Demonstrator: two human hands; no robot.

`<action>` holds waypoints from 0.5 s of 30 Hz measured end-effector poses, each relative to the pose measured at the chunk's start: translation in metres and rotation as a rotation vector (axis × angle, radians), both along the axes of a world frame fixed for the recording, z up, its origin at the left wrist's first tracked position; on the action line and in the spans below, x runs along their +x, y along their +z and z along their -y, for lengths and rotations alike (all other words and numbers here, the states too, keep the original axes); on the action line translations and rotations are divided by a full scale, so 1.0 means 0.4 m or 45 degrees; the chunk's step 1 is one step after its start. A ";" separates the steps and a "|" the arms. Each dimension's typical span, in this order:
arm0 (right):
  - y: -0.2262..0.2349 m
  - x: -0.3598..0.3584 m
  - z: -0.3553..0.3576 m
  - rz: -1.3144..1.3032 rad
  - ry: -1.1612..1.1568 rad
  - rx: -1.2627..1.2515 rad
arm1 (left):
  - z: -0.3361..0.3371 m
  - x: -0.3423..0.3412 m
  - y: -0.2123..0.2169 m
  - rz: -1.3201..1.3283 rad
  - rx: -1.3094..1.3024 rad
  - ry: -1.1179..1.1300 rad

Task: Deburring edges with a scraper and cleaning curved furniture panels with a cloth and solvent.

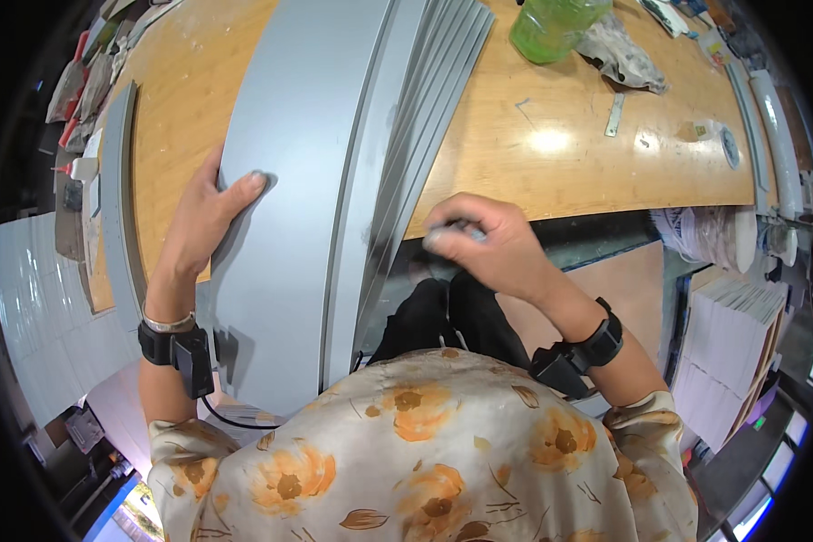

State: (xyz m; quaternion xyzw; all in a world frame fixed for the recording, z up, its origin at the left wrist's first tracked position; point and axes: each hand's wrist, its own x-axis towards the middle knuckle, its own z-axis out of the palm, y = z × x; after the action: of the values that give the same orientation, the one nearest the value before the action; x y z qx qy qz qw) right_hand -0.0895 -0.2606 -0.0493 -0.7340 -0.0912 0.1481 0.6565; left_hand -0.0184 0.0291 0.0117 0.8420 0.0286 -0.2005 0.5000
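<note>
A long, smooth grey panel (289, 135) stretches from the far edge of the table towards my body. My left hand (210, 206) grips its left edge, thumb on the top face and fingers out of sight beneath. Against the panel's right side lean several more grey panels (422, 108), fanned out with their edges showing. My right hand (488, 239) is held just right of this stack, apart from it, above my lap. Its fingers are curled closed, slightly blurred, around something small and greyish that I cannot make out.
The wooden table (479, 154) carries a green translucent container (556, 27), a crumpled cloth (619, 54) and a short metal strip (615, 116). A narrow grey strip (117, 199) stands at the left edge, beside a white bottle (83, 169). White stacked sheets (727, 334) stand at right.
</note>
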 end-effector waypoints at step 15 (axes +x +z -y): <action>-0.067 0.071 -0.094 0.353 0.214 0.024 | -0.229 -0.170 -0.001 -0.492 0.038 -0.030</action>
State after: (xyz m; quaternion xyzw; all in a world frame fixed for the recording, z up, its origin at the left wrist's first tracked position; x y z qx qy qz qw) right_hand -0.0611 -0.2229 -0.0760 -0.7311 -0.2433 0.0989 0.6296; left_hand -0.0863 0.1207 0.0113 0.7955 0.1172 -0.3639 0.4701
